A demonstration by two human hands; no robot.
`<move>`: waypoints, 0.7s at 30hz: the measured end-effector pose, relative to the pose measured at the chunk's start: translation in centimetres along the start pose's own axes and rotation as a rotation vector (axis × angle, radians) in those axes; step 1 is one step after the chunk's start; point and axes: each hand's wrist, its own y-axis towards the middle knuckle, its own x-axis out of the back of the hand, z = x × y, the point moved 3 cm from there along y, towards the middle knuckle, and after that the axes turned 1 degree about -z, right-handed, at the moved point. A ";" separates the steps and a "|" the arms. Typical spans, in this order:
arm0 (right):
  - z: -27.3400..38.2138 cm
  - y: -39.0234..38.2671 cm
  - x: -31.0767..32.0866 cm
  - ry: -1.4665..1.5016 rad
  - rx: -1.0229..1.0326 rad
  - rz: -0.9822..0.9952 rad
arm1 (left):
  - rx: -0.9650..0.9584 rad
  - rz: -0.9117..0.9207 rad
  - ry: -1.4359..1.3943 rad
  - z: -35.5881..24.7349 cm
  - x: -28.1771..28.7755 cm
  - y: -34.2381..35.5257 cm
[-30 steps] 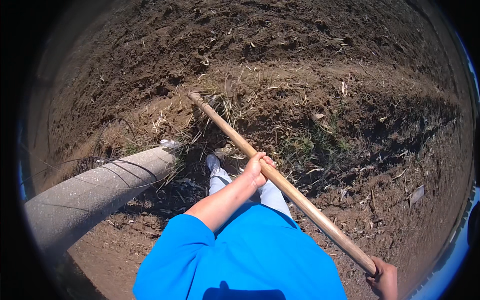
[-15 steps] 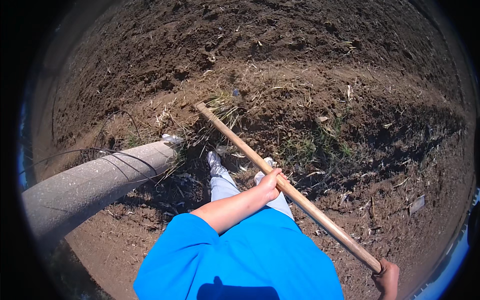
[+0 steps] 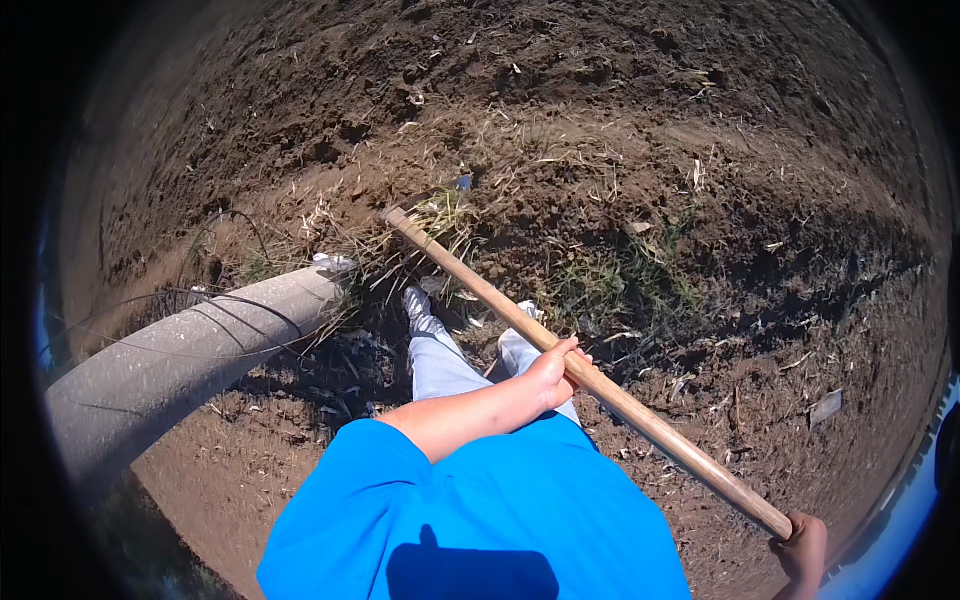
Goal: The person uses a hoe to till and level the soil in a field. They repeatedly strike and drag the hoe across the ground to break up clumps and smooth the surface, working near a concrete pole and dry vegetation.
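A long, pale wooden tool handle (image 3: 480, 285) slants across my front, from the grass at the far left to the near right. My left hand (image 3: 556, 374) is closed around its middle, in front of my thighs. Out at the lower right, my right hand (image 3: 802, 545) grips the near end. The handle's far end lies over a tuft of dry and green grass (image 3: 445, 222). Whatever tool head it carries is hidden there, so its kind does not show.
A thick, round concrete post (image 3: 190, 345) rises close on my left, with dark wires (image 3: 240, 300) looping around it. Rough brown soil (image 3: 560, 60) spreads ahead. Weeds (image 3: 630, 285) and dry stalks lie along a low ridge before my feet. A flat pale scrap (image 3: 826, 408) lies at the right.
My right hand and the handle's near end have shifted a little to the right. The far end sits slightly further left by the grass. Both hands keep their hold.
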 end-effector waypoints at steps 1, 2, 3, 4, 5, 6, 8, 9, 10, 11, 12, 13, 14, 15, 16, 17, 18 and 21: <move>0.0 0.6 -0.2 -0.011 0.031 -0.038 | -0.017 0.009 0.000 -0.8 -0.2 0.5; 0.7 1.4 -0.1 0.012 0.024 -0.007 | -0.050 0.032 -0.032 -1.8 -0.3 1.1; 1.6 1.7 0.2 0.022 0.025 -0.010 | -0.082 0.045 -0.043 -2.8 -0.4 1.8; 2.6 1.8 0.7 0.031 0.026 -0.012 | -0.157 0.075 -0.015 -4.2 -0.7 2.5; 3.5 1.9 1.2 0.040 0.021 -0.015 | -0.201 0.095 -0.017 -6.1 -0.8 3.1; 4.2 2.1 1.7 0.053 0.057 -0.004 | -0.206 0.071 -0.057 -8.3 -0.1 4.8; 5.2 3.1 2.1 0.023 0.060 0.014 | -0.312 -0.010 -0.031 -12.2 0.6 6.3; 5.4 3.4 2.3 0.003 0.063 0.020 | -0.377 -0.045 -0.005 -13.2 0.5 6.7; 5.1 3.5 2.4 0.023 0.081 0.040 | -0.377 -0.054 0.012 -12.9 0.6 7.1; 4.5 3.5 2.5 0.044 0.097 0.061 | -0.374 -0.066 0.030 -12.2 0.3 7.0; 3.7 3.7 2.7 0.060 0.120 0.087 | -0.373 -0.082 0.042 -11.2 0.0 6.2; 1.4 2.9 3.1 0.110 0.065 0.123 | -0.316 -0.068 0.052 -9.2 -0.3 5.6; -2.4 2.6 2.5 0.143 0.015 0.160 | -0.295 -0.050 0.064 -6.9 -0.6 4.1; -5.6 2.5 2.0 0.179 -0.032 0.198 | -0.262 -0.036 0.044 -4.7 -0.3 3.1; -6.2 2.5 2.8 0.013 -0.019 0.224 | -0.266 -0.058 0.002 -2.9 0.0 2.3; -5.9 2.0 3.6 -0.143 -0.029 0.248 | -0.221 -0.028 -0.031 -1.7 0.4 2.5; -5.1 2.1 4.0 -0.087 -0.015 0.244 | -0.206 -0.051 -0.033 -1.9 0.7 3.0; -2.3 4.1 3.2 -0.330 -0.105 0.240 | -0.213 -0.054 -0.032 -5.2 1.3 4.5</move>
